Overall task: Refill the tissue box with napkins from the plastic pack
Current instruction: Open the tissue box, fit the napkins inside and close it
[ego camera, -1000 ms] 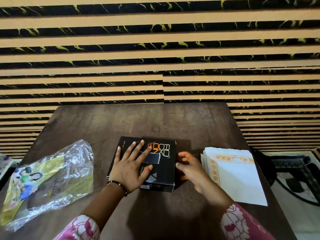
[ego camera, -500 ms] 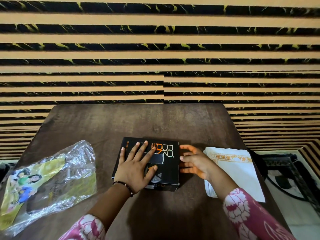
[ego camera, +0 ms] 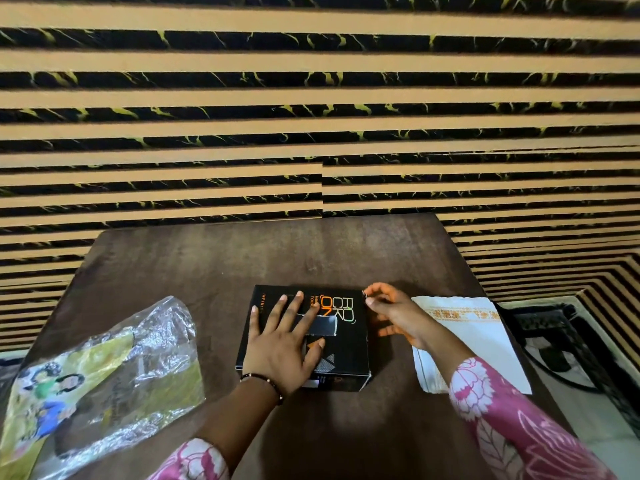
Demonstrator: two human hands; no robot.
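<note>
Item, near left: crumpled clear plastic pack (ego camera: 104,379) with a yellow printed label, lying flat on the dark brown wooden table (ego camera: 242,258); what it contains cannot be made out.

Item, centre near: flat black cardboard tissue box (ego camera: 346,344) with orange and white lettering and a grey oblong slot on its top, closed, resting on the table. The left hand (ego camera: 282,348) lies palm down on the lid, fingers straight and spread, pressing, gripping nothing. A dark beaded bracelet (ego camera: 263,382) circles its wrist.

Item, just right of the box's far right corner: right hand (ego camera: 394,315), fingers curled, thumb and forefinger pinched at that corner; whether they hold anything there cannot be told.

Item, right: stack of white paper napkins (ego camera: 485,337) with a gold patterned border, flat on the table, near the box but apart, partly covered by the right forearm in a pink floral sleeve (ego camera: 512,420).

Backdrop: striped black and tan wall (ego camera: 311,98).
</note>
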